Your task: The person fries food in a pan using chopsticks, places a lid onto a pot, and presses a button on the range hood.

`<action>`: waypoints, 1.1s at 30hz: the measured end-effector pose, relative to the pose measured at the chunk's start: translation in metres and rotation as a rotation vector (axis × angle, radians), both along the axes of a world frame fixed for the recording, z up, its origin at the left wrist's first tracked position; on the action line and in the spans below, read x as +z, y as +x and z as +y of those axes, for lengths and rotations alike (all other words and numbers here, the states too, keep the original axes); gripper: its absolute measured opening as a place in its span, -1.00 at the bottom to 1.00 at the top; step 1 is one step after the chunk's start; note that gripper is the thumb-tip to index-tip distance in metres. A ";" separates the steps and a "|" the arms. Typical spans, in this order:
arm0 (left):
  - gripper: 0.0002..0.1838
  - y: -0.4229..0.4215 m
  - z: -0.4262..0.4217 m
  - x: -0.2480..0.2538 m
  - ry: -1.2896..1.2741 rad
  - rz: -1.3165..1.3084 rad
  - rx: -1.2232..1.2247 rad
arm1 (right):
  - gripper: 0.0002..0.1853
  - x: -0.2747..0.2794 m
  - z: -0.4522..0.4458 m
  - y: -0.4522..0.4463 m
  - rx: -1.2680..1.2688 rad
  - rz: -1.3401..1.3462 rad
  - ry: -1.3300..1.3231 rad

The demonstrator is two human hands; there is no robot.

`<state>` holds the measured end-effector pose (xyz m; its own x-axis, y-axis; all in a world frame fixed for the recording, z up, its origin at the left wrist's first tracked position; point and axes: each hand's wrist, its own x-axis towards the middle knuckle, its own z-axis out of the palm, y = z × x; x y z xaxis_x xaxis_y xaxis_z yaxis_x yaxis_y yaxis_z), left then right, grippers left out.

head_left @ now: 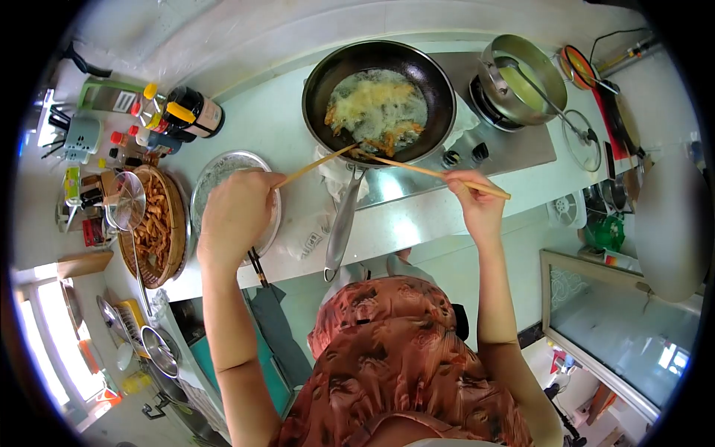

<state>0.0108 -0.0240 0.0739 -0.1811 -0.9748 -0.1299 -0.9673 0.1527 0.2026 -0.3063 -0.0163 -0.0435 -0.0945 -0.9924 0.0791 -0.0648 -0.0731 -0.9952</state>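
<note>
In the head view, my left hand [237, 216] is closed on a wooden chopstick [316, 165], above a round metal basin [199, 195] that it partly covers. My right hand [478, 205] grips a second wooden chopstick [424, 171]. Both sticks slant inward, their tips meeting near the front edge of a dark wok [438, 89]. Bubbling oil [372, 93] fills its bottom, and browned fried pieces [402, 139] lie along the near side. Whether the tips pinch a piece is hard to make out. The wok's handle [345, 223] points toward me.
A wicker basket [179, 246] of fried strips [155, 216] stands at left, with a wire skimmer [128, 201] over it. Sauce bottles [201, 112] are behind. At right, a steel pot [555, 89] with a ladle [532, 86] sits on the stove [521, 149], beside a glass lid [581, 145].
</note>
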 end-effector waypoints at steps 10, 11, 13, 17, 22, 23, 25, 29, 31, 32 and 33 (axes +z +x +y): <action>-0.73 -0.027 -0.039 0.015 0.021 -0.424 -0.215 | -0.93 0.005 -0.004 0.004 -0.002 0.092 -0.003; -0.73 -0.029 -0.043 0.016 0.008 -0.437 -0.225 | -0.93 0.006 -0.004 0.004 -0.002 0.105 -0.007; -0.76 -0.029 -0.053 0.016 0.011 -0.449 -0.243 | -0.94 0.009 -0.003 0.005 -0.004 0.131 -0.022; -0.83 -0.033 -0.057 0.012 -0.069 -0.392 -0.278 | -0.95 0.017 0.000 0.008 -0.019 0.221 -0.064; -0.87 -0.033 -0.064 -0.011 -0.086 -0.492 -0.320 | -0.96 0.024 -0.002 0.018 -0.053 0.283 -0.096; -0.87 -0.032 -0.066 -0.014 -0.100 -0.509 -0.323 | -0.96 0.023 -0.003 0.019 -0.059 0.277 -0.089; -0.87 -0.025 -0.066 -0.020 -0.117 -0.459 -0.345 | -0.95 0.023 -0.004 0.019 -0.072 0.273 -0.060; -0.88 -0.009 -0.064 -0.027 -0.156 -0.347 -0.379 | -0.95 0.029 -0.003 0.009 -0.101 0.290 0.005; -0.88 -0.010 -0.062 -0.016 -0.100 -0.357 -0.363 | -0.95 0.032 -0.001 0.004 -0.121 0.282 0.017; -0.89 -0.010 -0.062 -0.013 -0.073 -0.361 -0.356 | -0.95 0.033 -0.001 0.002 -0.135 0.268 0.011; -0.88 -0.008 -0.062 -0.015 -0.094 -0.347 -0.379 | -0.95 0.035 -0.001 0.001 -0.146 0.253 0.007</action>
